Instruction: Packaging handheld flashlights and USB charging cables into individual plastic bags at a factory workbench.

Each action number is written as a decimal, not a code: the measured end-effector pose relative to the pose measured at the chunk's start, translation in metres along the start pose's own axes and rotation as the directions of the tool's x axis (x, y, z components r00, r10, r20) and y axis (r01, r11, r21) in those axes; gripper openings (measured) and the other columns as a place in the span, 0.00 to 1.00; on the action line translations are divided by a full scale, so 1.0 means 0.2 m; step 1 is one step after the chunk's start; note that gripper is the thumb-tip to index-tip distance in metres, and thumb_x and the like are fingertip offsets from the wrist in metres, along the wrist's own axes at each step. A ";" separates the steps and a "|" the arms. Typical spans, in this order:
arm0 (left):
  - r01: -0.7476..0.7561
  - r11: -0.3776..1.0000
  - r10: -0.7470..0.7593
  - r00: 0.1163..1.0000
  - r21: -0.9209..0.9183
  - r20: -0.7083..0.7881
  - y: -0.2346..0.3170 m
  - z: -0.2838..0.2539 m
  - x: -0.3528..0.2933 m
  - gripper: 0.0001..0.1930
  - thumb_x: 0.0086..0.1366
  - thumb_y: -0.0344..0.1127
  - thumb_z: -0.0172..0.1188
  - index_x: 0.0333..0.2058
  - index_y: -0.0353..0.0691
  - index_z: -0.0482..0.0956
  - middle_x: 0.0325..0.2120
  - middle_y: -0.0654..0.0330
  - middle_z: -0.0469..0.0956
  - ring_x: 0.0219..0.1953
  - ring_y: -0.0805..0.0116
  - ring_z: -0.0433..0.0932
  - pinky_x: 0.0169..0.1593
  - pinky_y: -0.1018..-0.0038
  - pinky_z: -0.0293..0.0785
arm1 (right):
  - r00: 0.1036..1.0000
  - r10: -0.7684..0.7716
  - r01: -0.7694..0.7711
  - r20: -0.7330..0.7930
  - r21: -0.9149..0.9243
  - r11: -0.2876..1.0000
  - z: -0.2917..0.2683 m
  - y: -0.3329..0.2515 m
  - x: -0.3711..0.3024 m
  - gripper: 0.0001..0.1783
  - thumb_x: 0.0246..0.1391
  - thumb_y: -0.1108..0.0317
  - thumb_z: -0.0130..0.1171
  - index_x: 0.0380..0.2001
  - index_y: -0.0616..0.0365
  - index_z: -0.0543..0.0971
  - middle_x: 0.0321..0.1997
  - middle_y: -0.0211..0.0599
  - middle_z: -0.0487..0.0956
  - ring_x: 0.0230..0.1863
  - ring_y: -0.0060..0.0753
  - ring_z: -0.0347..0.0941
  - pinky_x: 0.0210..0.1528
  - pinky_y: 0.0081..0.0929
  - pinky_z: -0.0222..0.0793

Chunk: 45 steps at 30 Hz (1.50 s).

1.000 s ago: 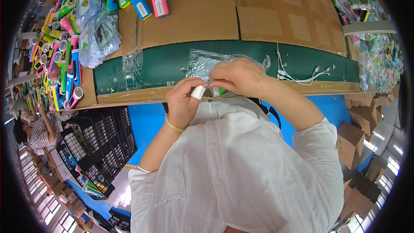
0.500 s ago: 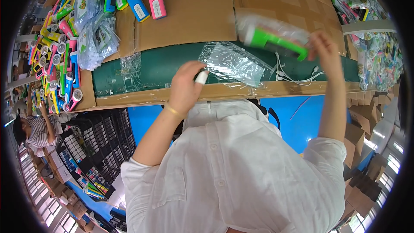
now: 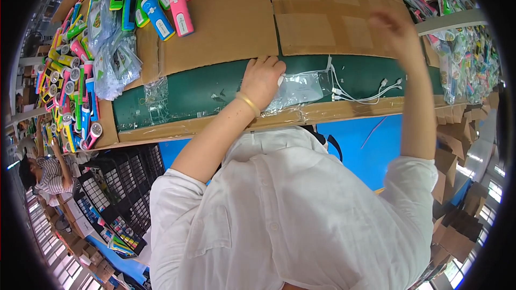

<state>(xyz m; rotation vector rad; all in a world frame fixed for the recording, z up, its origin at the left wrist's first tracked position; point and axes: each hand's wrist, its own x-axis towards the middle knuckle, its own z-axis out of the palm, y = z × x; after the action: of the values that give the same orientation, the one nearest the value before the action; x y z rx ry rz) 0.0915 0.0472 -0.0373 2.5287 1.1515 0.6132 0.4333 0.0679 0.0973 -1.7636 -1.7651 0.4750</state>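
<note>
Left hand: While its fingers curl downward, the left hand (image 3: 263,81) touches the left end of a flat, clear plastic bag (image 3: 305,88); whether it pinches the film, I cannot tell.
Clear bag: It lies on the dark green counter (image 3: 185,99), partly under that hand, with no flashlight visible inside, so this one looks unfilled.
Right hand: Raised and blurred over a brown cardboard sheet (image 3: 333,24), the right hand (image 3: 395,28) is well apart from the bag; nothing shows in it, but how its fingers stand I cannot tell.
White cables: Thin white plastic cables (image 3: 359,100) lie just right of the bag, seemingly not packed.
Loose flashlights: Pink, blue and green plastic flashlights (image 3: 179,12) lie unbagged beyond the left hand; a multicoloured heap (image 3: 69,75) farther left suggests plenty remains.
Bagged pile: Clear packages with coloured contents (image 3: 466,67) are heaped far right, apparently done.
</note>
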 end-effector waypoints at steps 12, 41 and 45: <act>0.114 0.932 -0.151 0.985 -0.344 -0.081 0.02 -0.11 -0.09 0.08 0.55 0.25 0.65 0.35 0.38 0.83 0.30 0.54 0.80 0.37 0.51 0.79 0.40 0.62 0.76 | 0.858 -0.391 0.339 0.333 0.206 0.918 0.83 -0.28 -0.30 0.06 0.52 0.72 0.66 0.33 0.59 0.80 0.34 0.40 0.79 0.38 0.46 0.77 0.40 0.39 0.73; 0.447 0.559 -0.560 0.825 -0.698 0.080 -0.08 -0.43 -0.56 0.08 0.62 0.26 0.67 0.40 0.33 0.85 0.31 0.60 0.85 0.32 0.76 0.81 0.38 0.77 0.78 | 0.639 -0.633 0.440 0.438 0.467 0.767 0.97 -0.67 -0.30 0.16 0.54 0.76 0.64 0.46 0.49 0.79 0.38 0.33 0.80 0.38 0.44 0.78 0.37 0.37 0.74; 0.417 0.442 -0.601 0.795 -0.794 0.083 -0.10 -0.44 -0.62 0.09 0.61 0.23 0.65 0.41 0.35 0.85 0.29 0.56 0.84 0.30 0.73 0.81 0.35 0.78 0.77 | 0.641 -0.612 0.429 0.464 0.444 0.786 0.97 -0.66 -0.26 0.10 0.56 0.73 0.63 0.42 0.51 0.81 0.36 0.34 0.80 0.36 0.44 0.78 0.36 0.37 0.74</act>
<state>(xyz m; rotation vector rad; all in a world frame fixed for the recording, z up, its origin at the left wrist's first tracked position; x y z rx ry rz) -0.0373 -0.0268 -0.0006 1.2743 1.2576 0.9599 0.2054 0.0387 0.0239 -0.8348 -2.3653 1.0448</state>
